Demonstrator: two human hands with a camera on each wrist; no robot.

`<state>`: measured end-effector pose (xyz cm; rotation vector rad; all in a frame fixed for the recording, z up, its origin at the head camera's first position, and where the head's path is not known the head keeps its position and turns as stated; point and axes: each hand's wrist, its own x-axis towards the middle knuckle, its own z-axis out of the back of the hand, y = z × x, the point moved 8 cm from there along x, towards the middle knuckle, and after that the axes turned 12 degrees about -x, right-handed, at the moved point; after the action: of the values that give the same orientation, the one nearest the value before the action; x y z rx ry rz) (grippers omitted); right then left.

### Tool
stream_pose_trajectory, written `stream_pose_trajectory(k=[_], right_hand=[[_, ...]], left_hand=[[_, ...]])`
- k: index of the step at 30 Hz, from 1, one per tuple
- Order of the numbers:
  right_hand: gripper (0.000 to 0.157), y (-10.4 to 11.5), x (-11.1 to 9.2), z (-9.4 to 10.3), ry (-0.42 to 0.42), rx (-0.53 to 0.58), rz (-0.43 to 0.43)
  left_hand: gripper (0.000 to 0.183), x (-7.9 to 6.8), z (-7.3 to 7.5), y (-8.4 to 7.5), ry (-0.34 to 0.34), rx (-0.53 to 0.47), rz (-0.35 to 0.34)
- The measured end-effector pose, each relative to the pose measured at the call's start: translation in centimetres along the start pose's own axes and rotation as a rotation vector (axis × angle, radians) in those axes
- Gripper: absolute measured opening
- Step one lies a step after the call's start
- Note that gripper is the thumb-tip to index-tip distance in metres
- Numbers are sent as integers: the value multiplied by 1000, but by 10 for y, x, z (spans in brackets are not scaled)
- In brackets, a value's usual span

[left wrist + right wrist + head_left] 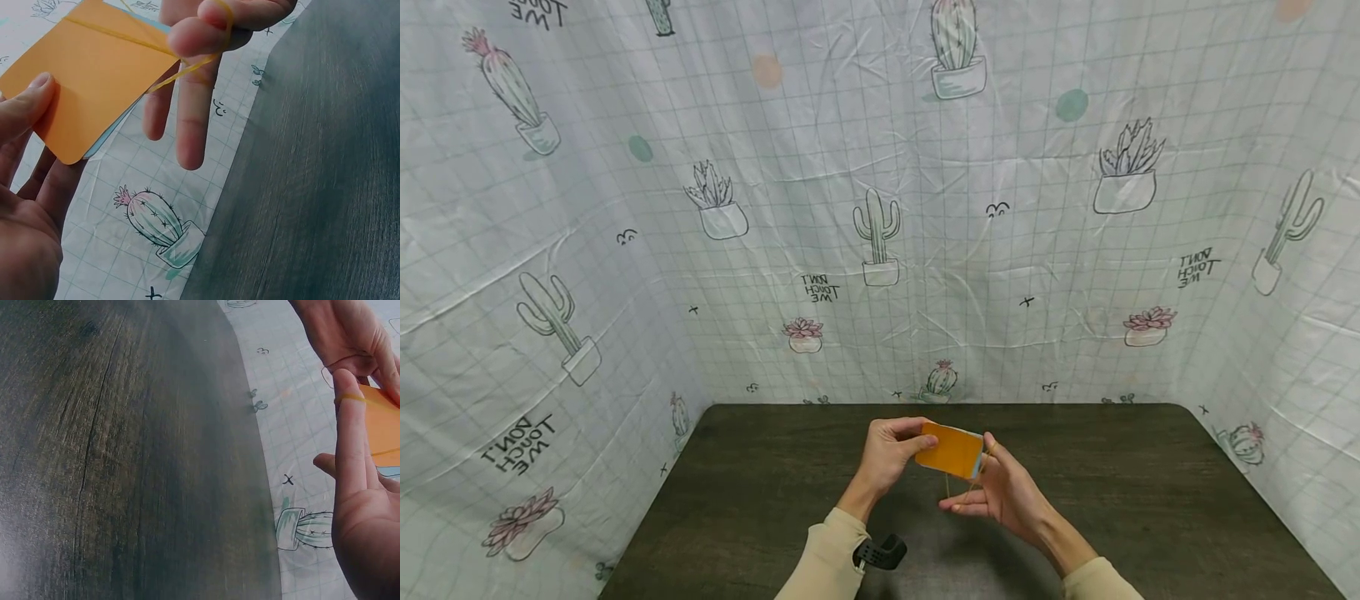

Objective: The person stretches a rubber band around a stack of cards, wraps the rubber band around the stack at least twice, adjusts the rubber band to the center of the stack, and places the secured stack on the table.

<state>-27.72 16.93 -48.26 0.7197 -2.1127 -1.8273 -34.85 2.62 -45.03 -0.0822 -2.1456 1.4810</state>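
Note:
My left hand (891, 454) pinches a small orange pad or card stack (950, 451), thumb on its orange face and fingers behind. A light blue layer shows along its edge. In the left wrist view, a yellow rubber band (119, 34) crosses the orange face and stretches out to the right hand. My right hand (1003, 492) is just right of the stack, its fingers spread apart with the band looped over them. One fairly straight finger (351, 437) in the right wrist view carries the band near its tip. The far side of the stack is hidden.
Both hands are above a dark wooden table (760, 500). Behind it and at its sides hangs a white grid-patterned cloth (925, 317) printed with potted cacti. A black device (880, 552) is strapped at the left wrist, over a cream sleeve (827, 554).

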Motion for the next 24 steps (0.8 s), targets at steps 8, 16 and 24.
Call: stream_pose_trajectory(k=[8,16,24], right_hand=[[88,2,0,0,50,-1,8],[87,0,0,-1,104,35,3],[87,-4,2,-2,122,37,-9]], left_hand=[[18,1,-2,1,54,25,11],[17,0,-8,-1,130,37,7],[15,-1,-12,0,179,37,-7]])
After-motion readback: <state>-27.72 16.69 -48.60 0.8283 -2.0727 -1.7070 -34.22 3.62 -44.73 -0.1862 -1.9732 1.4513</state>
